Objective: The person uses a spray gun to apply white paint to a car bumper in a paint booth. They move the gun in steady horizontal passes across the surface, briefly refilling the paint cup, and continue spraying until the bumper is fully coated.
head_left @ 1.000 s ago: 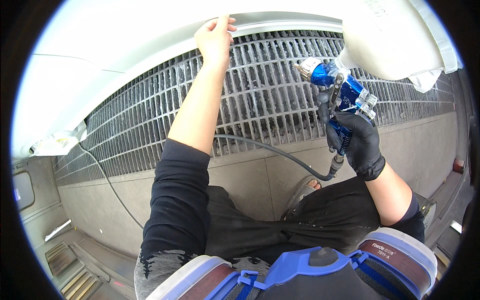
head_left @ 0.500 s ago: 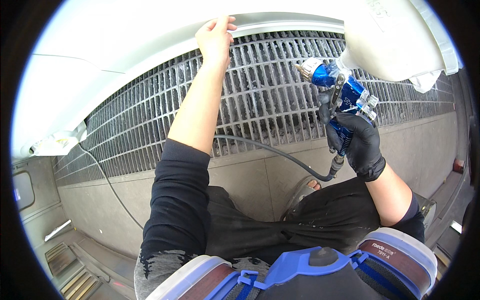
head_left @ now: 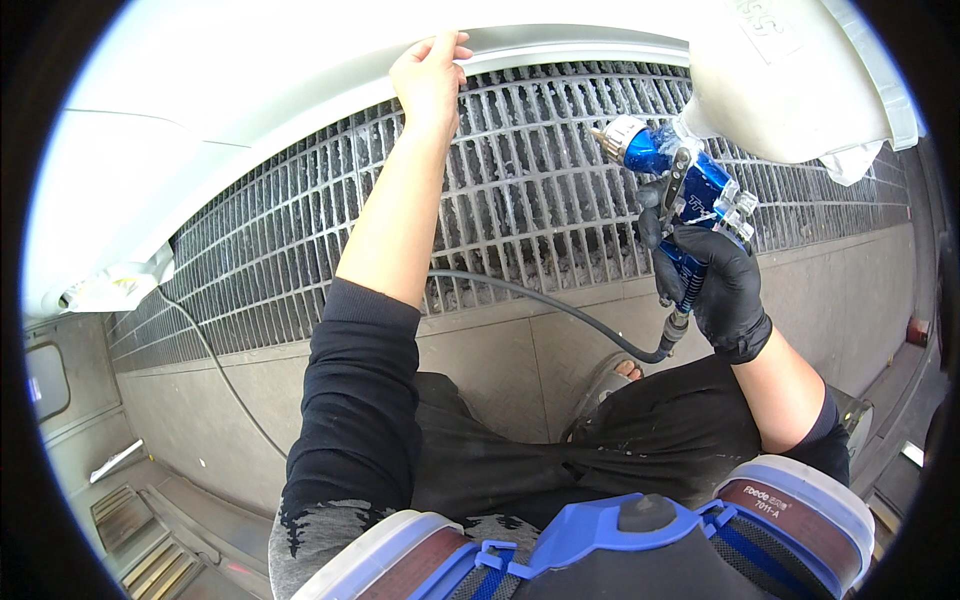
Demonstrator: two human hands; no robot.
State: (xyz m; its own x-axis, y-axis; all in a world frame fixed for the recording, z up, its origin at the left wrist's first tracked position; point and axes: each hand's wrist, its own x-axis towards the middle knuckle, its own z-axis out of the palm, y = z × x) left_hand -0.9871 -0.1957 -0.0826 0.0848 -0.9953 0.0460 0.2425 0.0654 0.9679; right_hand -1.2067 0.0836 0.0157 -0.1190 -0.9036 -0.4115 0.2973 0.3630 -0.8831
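Note:
My right hand (head_left: 725,290), in a black glove, is wrapped round the handle of a blue spray gun (head_left: 700,190). Its silver nozzle points left, over the floor grating. A large whitish paint cup (head_left: 790,90) sits on top of the gun, and a dark air hose (head_left: 560,300) joins the handle's lower end. My bare left hand (head_left: 428,82) is raised at the lower edge of a glossy white panel (head_left: 250,75). Its fingers are loosely bent and slightly apart, with nothing seen in them. Whether it touches the panel I cannot tell.
A metal floor grating (head_left: 530,180) caked with grey residue runs below the panel. Nearer me is a grey floor (head_left: 490,360), with my sandalled foot (head_left: 605,390) on it. A thin cable (head_left: 215,355) trails at left. A respirator (head_left: 620,540) fills the lower edge.

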